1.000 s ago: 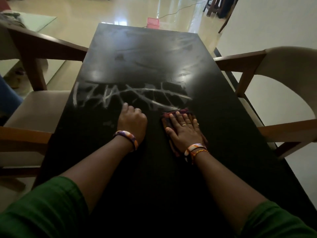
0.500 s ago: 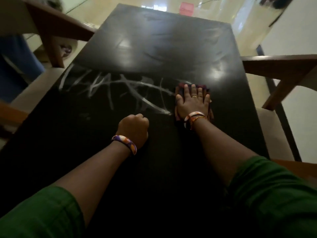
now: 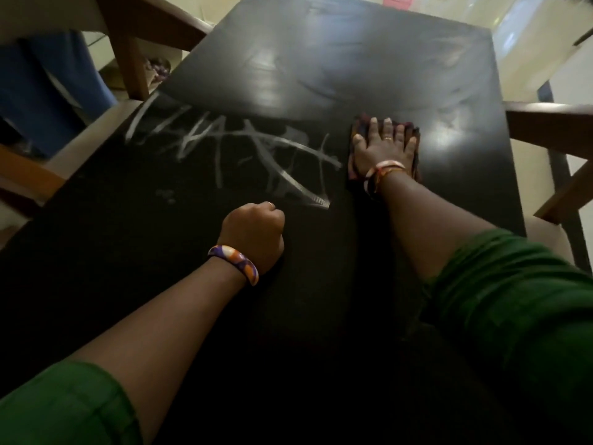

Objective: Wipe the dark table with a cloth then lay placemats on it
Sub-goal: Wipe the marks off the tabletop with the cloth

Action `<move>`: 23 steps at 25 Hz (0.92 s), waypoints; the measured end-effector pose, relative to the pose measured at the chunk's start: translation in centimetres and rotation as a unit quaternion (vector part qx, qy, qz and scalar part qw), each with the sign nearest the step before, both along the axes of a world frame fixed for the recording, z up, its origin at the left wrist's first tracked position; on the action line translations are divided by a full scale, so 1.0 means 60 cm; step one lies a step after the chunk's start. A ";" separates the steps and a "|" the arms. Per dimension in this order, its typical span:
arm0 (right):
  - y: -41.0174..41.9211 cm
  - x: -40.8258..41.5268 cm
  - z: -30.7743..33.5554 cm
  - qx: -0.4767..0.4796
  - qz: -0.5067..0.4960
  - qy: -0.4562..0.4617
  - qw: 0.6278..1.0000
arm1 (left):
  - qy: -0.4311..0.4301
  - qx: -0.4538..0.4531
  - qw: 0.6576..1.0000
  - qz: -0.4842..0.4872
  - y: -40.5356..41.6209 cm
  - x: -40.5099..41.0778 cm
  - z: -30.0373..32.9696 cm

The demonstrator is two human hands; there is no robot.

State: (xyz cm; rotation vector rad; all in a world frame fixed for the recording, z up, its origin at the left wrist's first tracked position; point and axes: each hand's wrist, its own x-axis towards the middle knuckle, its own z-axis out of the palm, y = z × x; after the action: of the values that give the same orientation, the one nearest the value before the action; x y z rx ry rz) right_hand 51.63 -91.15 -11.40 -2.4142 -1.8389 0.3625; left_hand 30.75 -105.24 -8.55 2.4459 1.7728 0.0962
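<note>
Right hand [image 3: 383, 148] flat, fingers straight, pressing cloth [image 3: 413, 130] onto dark bench [image 3: 321, 75]; left hand [image 3: 253, 231] fisted, holding nothing, resting on bench beside white streaks [image 3: 231, 146]

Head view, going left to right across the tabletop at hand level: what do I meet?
White streaks → left hand, a fist on the table → right hand, flat on the cloth → wooden chair arm.

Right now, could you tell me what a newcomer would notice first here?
Pale white smear streaks cross the middle left of the glossy dark rectangular table. Just right of them, the right hand presses flat on a dark reddish folded cloth, while the left hand rests as a fist nearer the person.
</note>
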 end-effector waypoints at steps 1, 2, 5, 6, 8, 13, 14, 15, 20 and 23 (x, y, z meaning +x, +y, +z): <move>0.004 0.000 0.001 0.002 0.005 0.000 1.000 | 0.001 0.000 1.000 -0.001 0.002 0.001 -0.001; -0.018 -0.006 0.001 0.006 0.023 -0.001 1.000 | 0.003 -0.001 1.000 -0.001 0.002 0.001 0.000; -0.170 -0.052 -0.013 0.049 0.069 -0.002 0.996 | 0.003 0.006 1.000 -0.002 0.002 -0.002 0.001; -0.216 -0.066 -0.017 0.059 0.076 -0.004 0.995 | 0.001 0.006 1.000 -0.003 0.001 -0.004 0.002; -0.206 -0.067 -0.021 0.061 0.076 -0.013 0.995 | -0.004 0.006 1.000 -0.009 0.000 -0.003 0.002; 0.026 -0.014 0.003 0.018 0.016 0.011 1.000 | -0.033 0.013 0.999 -0.015 0.002 -0.013 -0.014; 0.023 -0.017 0.002 0.014 0.024 0.012 1.000 | -0.040 0.015 0.999 -0.017 0.002 -0.015 -0.015; -0.006 -0.027 0.001 0.018 0.048 0.014 0.999 | -0.045 0.017 0.999 -0.019 0.000 -0.017 -0.014; -0.235 -0.093 -0.018 0.064 0.126 0.010 0.990 | -0.046 -0.002 0.998 -0.033 0.003 -0.015 -0.006; -0.103 -0.070 -0.010 0.050 0.095 0.007 0.994 | -0.054 0.003 0.998 -0.035 0.006 -0.022 -0.010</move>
State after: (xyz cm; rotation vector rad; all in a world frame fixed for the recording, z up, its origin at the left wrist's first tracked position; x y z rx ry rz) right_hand 47.43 -97.35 -12.03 -2.1729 -2.0352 0.2934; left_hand 29.41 -104.86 -9.13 2.4542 1.6424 0.2245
